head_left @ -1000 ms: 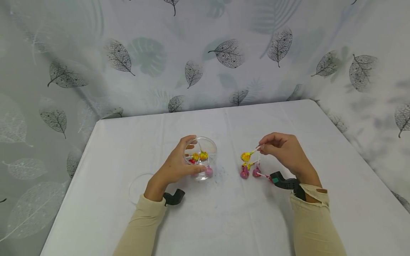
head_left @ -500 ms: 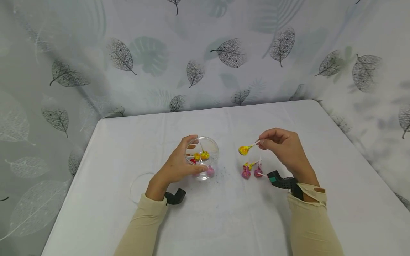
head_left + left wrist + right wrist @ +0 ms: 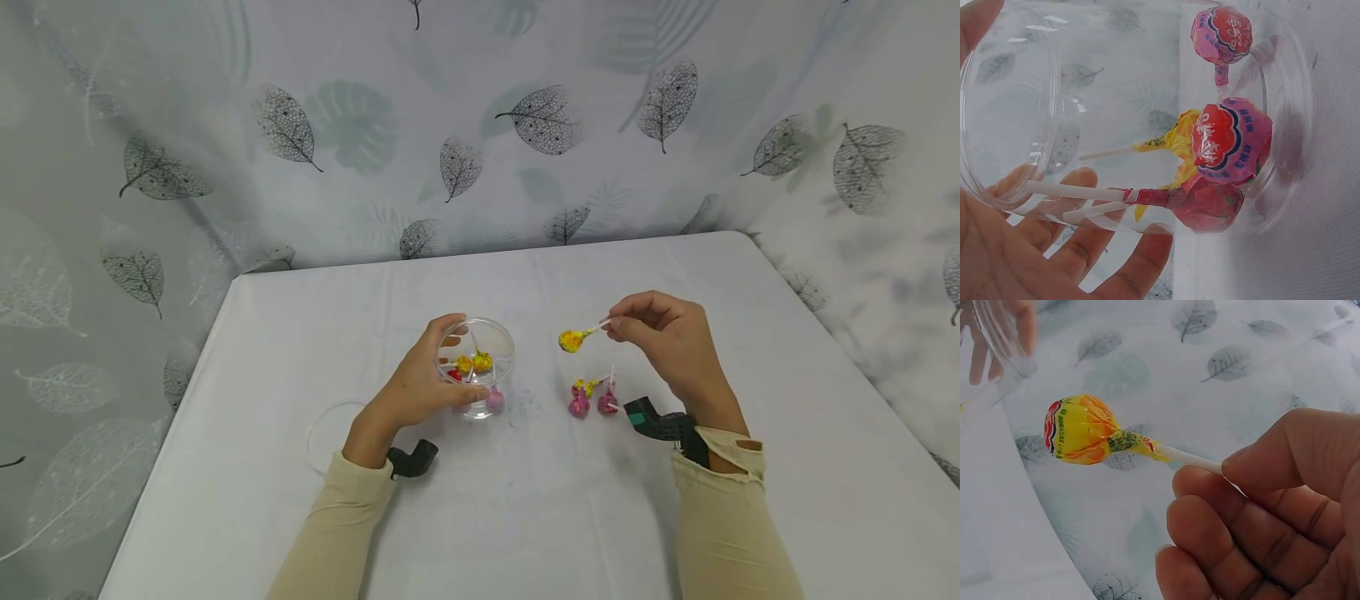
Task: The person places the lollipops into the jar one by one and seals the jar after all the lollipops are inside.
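Observation:
My left hand (image 3: 412,379) curls round a clear plastic jar (image 3: 1110,81) that stands on the table. Inside the jar lie several wrapped lollipops: pink ones (image 3: 1235,140), a red one (image 3: 1207,206) and yellow ones (image 3: 482,362). Between thumb and forefinger, my right hand (image 3: 660,333) pinches the white stick of a yellow lollipop (image 3: 1082,431). Its head points left toward the jar, raised above the table. Below that hand, a small group of lollipops rests on the cloth, with a yellow one (image 3: 582,388) and pink ones (image 3: 578,406) showing.
A clear round lid (image 3: 330,407) lies on the white tablecloth (image 3: 510,517), left of the jar and partly behind the left forearm. Leaf-patterned curtains (image 3: 360,125) hang behind and beside the table.
My right hand has lifted the yellow lollipop higher and farther from the lollipops on the table. My left hand keeps holding the jar in place.

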Motion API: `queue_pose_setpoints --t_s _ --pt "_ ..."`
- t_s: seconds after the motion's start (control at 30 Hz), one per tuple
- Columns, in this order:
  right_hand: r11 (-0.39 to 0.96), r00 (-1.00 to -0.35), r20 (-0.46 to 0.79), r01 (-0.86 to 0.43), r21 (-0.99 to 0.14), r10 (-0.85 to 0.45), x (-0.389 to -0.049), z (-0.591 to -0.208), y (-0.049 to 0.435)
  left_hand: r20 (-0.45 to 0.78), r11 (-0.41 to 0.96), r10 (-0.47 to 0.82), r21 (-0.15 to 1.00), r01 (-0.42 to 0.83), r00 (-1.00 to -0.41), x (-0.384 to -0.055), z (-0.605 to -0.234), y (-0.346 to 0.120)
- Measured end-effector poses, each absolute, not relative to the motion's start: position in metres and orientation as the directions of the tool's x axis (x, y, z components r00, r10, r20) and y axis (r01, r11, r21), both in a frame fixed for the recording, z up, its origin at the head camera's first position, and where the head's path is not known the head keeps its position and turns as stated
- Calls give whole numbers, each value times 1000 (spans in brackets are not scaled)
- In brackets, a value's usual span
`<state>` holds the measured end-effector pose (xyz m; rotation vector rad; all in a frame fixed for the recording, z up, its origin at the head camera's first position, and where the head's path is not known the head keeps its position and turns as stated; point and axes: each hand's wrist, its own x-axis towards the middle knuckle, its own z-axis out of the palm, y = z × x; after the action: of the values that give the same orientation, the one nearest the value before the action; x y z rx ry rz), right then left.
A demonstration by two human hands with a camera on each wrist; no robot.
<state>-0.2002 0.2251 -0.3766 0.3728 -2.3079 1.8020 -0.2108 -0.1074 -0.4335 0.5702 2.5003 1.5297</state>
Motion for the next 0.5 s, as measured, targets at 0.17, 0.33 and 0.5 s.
queue_pose_setpoints --t_s 0.17,0.33,0.5 --pt "202 -944 322 -330 -922 -73 -201 -373 221 63 408 400 881 239 -915 -210 -432 -108" --pt "171 -940 335 -342 -924 -69 -201 -370 217 62 404 411 882 242 -909 -210 -432 -109" --pt "134 -939 338 -343 -930 -58 -200 -369 213 56 402 418 884 240 -907 -210 -431 -109"
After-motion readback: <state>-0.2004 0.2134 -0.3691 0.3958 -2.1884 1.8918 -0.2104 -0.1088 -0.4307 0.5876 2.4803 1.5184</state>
